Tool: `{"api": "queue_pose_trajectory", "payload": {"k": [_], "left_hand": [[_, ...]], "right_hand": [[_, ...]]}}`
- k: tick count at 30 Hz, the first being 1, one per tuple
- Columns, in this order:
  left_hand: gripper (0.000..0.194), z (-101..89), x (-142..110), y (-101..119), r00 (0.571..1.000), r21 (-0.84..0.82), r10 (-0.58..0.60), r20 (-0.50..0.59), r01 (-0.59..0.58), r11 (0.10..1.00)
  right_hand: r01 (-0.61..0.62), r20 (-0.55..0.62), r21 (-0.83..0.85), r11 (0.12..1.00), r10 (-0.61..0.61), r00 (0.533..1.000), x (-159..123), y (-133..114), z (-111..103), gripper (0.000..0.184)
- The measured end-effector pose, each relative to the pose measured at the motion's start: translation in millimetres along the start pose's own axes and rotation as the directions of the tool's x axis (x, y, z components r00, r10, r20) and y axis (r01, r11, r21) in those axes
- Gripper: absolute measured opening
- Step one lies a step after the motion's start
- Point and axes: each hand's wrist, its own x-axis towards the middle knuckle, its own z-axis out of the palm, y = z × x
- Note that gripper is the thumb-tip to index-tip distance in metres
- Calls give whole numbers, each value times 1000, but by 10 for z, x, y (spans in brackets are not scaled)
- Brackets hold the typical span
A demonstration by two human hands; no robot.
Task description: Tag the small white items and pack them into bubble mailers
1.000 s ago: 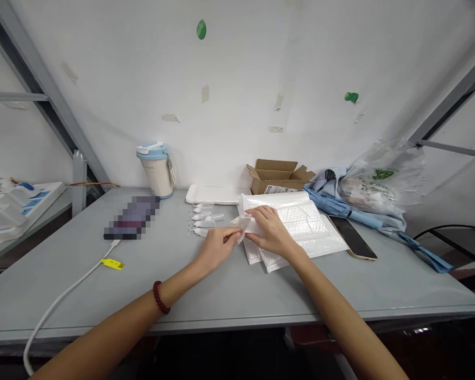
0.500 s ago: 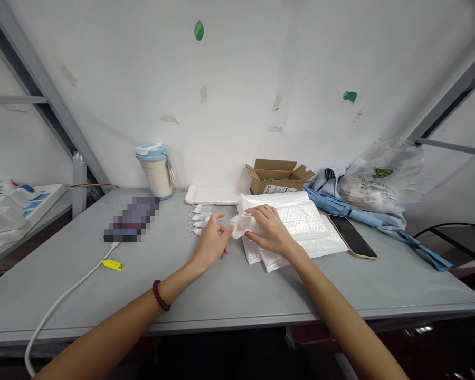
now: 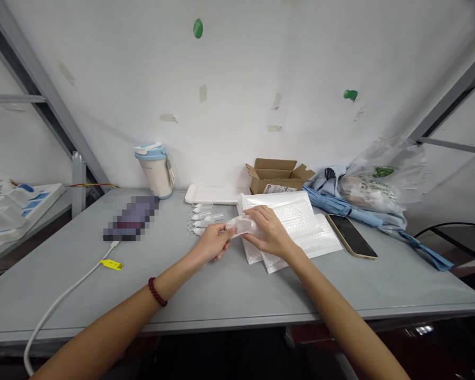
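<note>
My left hand [image 3: 214, 241] pinches the left end of a small translucent white plastic bag [image 3: 243, 226]. On its other end, the fingers of my right hand [image 3: 269, 230] close from above; what the bag holds, if anything, is unclear. Under my right hand lie white bubble mailers [image 3: 296, 214], overlapping in a loose stack. Several small clear tubes with white tips and thin loops [image 3: 202, 216] are lined up just beyond my left hand.
A white shallow tray [image 3: 216, 196] and an open cardboard box [image 3: 275, 177] stand against the wall. At right are a phone [image 3: 352, 236], a blue folded umbrella [image 3: 340, 206] and a plastic bag [image 3: 383, 177]. A tumbler [image 3: 156, 174] and a cabled, blurred-out device [image 3: 132, 219] are left.
My left hand has moved slightly and now grips the bag's left end. The bag is stretched out flatter between both hands, and more of the tubes behind shows.
</note>
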Motion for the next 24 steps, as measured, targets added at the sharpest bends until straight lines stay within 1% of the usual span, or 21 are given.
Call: {"api": "queue_pose_trajectory", "payload": {"k": [2, 5, 7, 9, 13, 16, 20, 22, 24], "left_hand": [[32, -12, -3, 27, 995, -63, 66, -73, -71, 996], [36, -31, -10, 55, 964, -131, 191, -182, -217, 967], [35, -46, -13, 64, 952, -170, 224, -208, -261, 950], [34, -57, -13, 69, 957, -214, 216, -193, -256, 943], [31, -58, -14, 86, 981, -301, 148, -123, -179, 937], [32, -55, -27, 110, 987, -335, 123, -102, -150, 930], [41, -80, -46, 141, 985, -378, 152, -77, -170, 910], [42, -110, -50, 152, 987, -394, 159, -38, -161, 905], [40, -147, -54, 162, 986, -403, 167, 14, -148, 903]], "right_hand": [[28, -37, -82, 996, -31, 999, 8, -33, 0, 45], [38, -124, -210, 977, -65, 990, 17, -79, 3, 42], [37, -172, -239, 970, -80, 982, 17, -92, 4, 43], [42, -186, -242, 969, -89, 978, 12, -87, 7, 48], [64, -206, -239, 969, -114, 972, -3, -53, 25, 57], [71, -229, -243, 967, -128, 965, -7, -39, 44, 56], [73, -200, -214, 974, -117, 973, 2, -45, 56, 53], [81, -196, -192, 978, -119, 973, 10, -53, 48, 51], [86, -217, -181, 980, -125, 968, 18, -59, 30, 49]]}}
